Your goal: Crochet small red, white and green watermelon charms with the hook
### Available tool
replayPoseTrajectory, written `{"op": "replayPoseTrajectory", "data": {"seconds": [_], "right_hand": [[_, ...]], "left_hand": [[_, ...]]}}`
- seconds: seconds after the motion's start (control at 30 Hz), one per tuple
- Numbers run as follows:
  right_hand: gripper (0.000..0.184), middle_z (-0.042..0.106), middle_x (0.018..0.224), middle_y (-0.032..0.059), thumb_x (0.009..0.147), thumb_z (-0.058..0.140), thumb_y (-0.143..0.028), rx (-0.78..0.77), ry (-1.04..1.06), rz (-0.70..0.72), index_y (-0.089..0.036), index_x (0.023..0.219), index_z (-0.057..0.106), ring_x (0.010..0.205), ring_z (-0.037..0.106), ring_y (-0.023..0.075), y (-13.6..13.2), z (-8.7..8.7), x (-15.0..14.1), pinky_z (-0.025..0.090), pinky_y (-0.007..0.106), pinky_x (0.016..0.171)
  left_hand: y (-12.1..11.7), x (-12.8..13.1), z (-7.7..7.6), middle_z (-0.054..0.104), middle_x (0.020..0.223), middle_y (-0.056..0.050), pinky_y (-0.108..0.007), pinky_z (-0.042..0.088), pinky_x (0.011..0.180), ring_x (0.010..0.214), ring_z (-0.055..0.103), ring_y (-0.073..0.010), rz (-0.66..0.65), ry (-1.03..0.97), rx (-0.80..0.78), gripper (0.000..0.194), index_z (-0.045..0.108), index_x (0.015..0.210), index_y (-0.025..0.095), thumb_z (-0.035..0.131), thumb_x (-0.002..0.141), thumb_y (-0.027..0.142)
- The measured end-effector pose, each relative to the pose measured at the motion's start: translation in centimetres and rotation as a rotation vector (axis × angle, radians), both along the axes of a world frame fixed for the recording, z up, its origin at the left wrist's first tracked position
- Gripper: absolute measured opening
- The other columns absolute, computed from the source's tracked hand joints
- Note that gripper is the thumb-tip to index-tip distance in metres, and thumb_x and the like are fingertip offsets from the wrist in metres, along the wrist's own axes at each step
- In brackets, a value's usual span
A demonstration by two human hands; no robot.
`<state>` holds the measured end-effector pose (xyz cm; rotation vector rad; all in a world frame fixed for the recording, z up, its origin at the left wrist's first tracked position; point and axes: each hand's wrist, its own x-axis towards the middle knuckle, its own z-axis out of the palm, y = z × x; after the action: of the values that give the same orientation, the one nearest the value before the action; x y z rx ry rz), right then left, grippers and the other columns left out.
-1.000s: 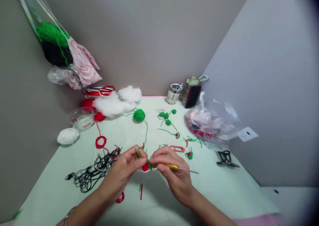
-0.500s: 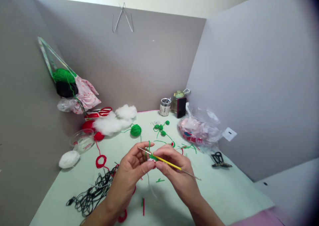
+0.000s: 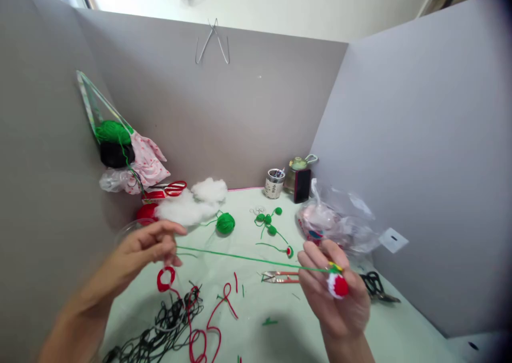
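My right hand (image 3: 340, 309) is closed on a small round crochet piece (image 3: 340, 286), red with a white edge and green on top. A bit of the yellow crochet hook (image 3: 335, 267) shows between its fingers; the rest is hidden. A green yarn strand (image 3: 248, 258) runs taut from the piece across to my left hand (image 3: 148, 251), whose curled fingers hold it. Beneath the strand lie thread snips (image 3: 280, 277) with orange handles, partly behind my right hand. A green yarn ball (image 3: 225, 223) sits farther back.
Tangled black cord (image 3: 168, 320) and loose red yarn (image 3: 208, 328) spread over the front left. White stuffing (image 3: 186, 208) lies at the back left. Small green crochet pieces (image 3: 267, 220) lie mid-table. At right are a plastic bag (image 3: 336, 224) and a black claw clip (image 3: 380, 288).
My hands have moved apart, left hand leftward and right hand rightward with the crochet piece. The green strand is now stretched between them. The view has shifted slightly, and the snips have come into sight.
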<state>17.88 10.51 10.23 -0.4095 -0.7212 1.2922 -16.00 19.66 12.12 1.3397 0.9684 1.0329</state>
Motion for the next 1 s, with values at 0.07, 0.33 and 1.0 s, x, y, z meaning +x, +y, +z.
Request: {"op": "replayPoseTrajectory", "data": {"seconds": [0.07,0.33,1.0], "right_hand": [[0.041,0.027,0.068,-0.0054,0.071,0.09,-0.04,-0.042,0.013,-0.002,-0.027,0.068,0.052,0.057,0.021,0.014,0.4,-0.5,0.2,0.027,0.024,0.045],[0.026,0.061,0.078,0.0003,0.071,0.093,-0.039,-0.22,-0.279,-0.07,-0.023,0.085,0.077,0.063,0.051,0.0121,1.6,-2.8,-2.6,0.044,0.024,0.056],[0.026,0.075,0.095,-0.0006,0.097,0.071,-0.018,0.137,-0.879,-0.517,-0.037,0.113,0.081,0.083,0.068,0.0138,0.3,-3.8,-3.6,0.054,0.023,0.07]], "left_hand": [[1.0,-1.7,-0.2,0.068,0.08,-0.003,-0.036,0.061,0.073,0.074,0.068,-0.0233,0.109,0.181,0.042,0.029,0.08,0.106,0.024,0.082,0.085,0.044],[-3.7,5.6,-1.7,0.05,0.162,-0.011,-0.042,0.064,0.083,0.138,0.057,-0.0414,-0.082,-0.011,0.004,0.057,0.064,0.142,0.036,0.077,0.09,0.054],[-6.4,14.8,-5.0,0.072,0.112,-0.006,-0.038,0.05,0.099,0.106,0.063,-0.0239,-0.072,-0.142,0.059,0.032,0.078,0.125,0.029,0.068,0.1,0.045]]}}
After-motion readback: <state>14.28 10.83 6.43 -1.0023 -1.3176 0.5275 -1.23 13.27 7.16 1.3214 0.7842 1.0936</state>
